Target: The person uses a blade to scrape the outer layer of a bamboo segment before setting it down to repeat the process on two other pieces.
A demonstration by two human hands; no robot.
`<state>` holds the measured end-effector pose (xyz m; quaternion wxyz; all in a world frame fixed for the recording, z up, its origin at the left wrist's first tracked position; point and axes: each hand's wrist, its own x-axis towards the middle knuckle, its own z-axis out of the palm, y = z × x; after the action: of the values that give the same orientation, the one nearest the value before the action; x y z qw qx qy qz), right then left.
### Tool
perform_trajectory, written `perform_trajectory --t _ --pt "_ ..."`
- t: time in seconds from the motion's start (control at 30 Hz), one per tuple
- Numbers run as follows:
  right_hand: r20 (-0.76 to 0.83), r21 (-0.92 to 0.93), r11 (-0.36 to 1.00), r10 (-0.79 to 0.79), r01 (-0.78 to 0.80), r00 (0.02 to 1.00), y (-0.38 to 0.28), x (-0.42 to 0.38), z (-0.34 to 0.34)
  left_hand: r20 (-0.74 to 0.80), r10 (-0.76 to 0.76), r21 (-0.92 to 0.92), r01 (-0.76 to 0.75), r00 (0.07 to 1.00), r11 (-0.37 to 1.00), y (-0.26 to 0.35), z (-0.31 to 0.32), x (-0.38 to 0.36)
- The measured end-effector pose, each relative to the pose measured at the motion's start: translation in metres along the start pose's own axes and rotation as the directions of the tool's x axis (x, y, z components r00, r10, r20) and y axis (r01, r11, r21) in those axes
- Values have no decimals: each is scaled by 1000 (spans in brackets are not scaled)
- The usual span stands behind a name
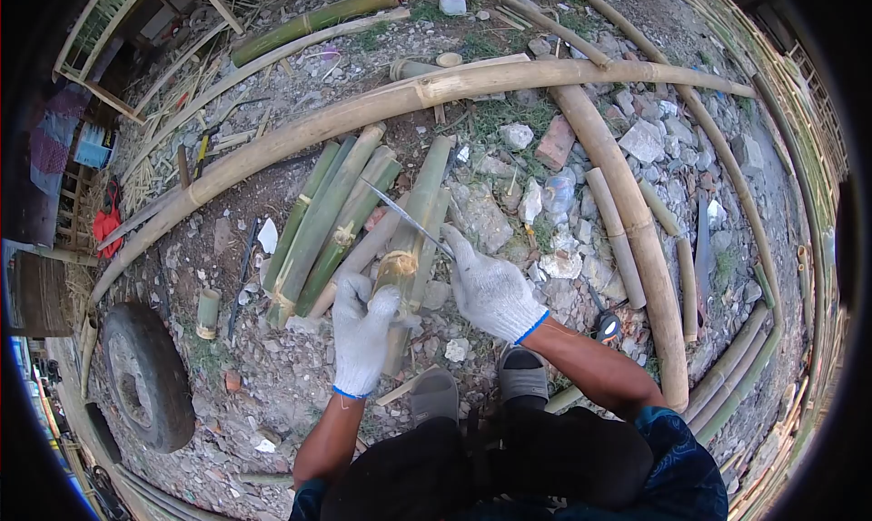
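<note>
We are holding a bamboo piece (397, 269) just ahead of our shoes (434, 399), our left hand (360, 328) bending its fingers partly round it; our right hand (495, 290) is folding its fingers around a thin knife (411, 218), and we are seeing green sticks (325, 214) nearby

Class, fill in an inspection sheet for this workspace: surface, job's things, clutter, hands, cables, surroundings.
Surface: uneven, rubble-strewn ground.
Job's things: greenish bamboo piece; slim blade crossing it in view, contact unclear.
Clutter: brick, tyre and black-and-orange handle on the ground.
Hands: both gloved; left hand on the bamboo piece, right hand gripping the blade's near end.
Cables: nothing seen.
Surroundings: long bamboo pole beyond the hands; slatted frame at upper left.
</note>
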<state>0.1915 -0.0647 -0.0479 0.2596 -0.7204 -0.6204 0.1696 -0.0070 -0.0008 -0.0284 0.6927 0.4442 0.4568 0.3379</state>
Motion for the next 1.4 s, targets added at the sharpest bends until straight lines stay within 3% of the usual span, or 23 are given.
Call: perform_trajectory --t 0.03,0.17,0.23,0.33,0.43,0.63,0.77,0.87,0.97,1.07,1.17,1.3,1.37,1.4 --pt "-8 33 998 47 -46 999 4 -2 3 8 6 12 -6 1000 1000 2 -1 1" --pt "-183 50 963 -250 263 951 -11 -17 -5 28 10 53 -11 1000 999 -3 -6 -1" --pt "-55 48 989 -135 138 989 -1 -11 7 33 9 115 -13 999 993 -5 -5 1" --pt "51 48 992 118 -120 992 33 -3 19 -8 -102 -29 102 995 994 -10 -11 0" --pt "13 52 982 182 -182 983 49 -21 24 -36 -92 -94 88 995 992 -12 -19 -6" --pt "38 -79 937 344 -341 938 96 -49 63 25 -302 -265 298 953 917 -46 -42 -4" --pt "32 -109 915 394 -388 919 114 -55 77 24 -231 -209 230 973 950 -62 -75 4" --pt "40 -215 901 395 -378 918 104 -45 69 -19 -244 -238 232 970 943 -43 -83 -5" --pt "-64 -108 976 184 -191 981 61 -13 37 22 -160 -189 161 987 969 -30 -90 -9" --pt "-185 17 999 54 -51 981 52 11 25 -42 -80 -205 70 996 976 -33 -100 -6" --pt "-156 18 968 250 -250 956 96 13 22 -105 -21 -195 0 994 981 -32 -131 -4" --pt "-344 -202 818 455 -538 821 197 -21 15 -160 85 -237 -122 983 964 -39 -187 10" --pt "-427 -221 686 571 -693 701 245 -47 11 -232 101 -274 -164 967 948 -45 -209 22" --pt "-474 -257 641 569 -723 673 260 -62 6 -185 125 -286 -175 975 942 -44 -216 26"
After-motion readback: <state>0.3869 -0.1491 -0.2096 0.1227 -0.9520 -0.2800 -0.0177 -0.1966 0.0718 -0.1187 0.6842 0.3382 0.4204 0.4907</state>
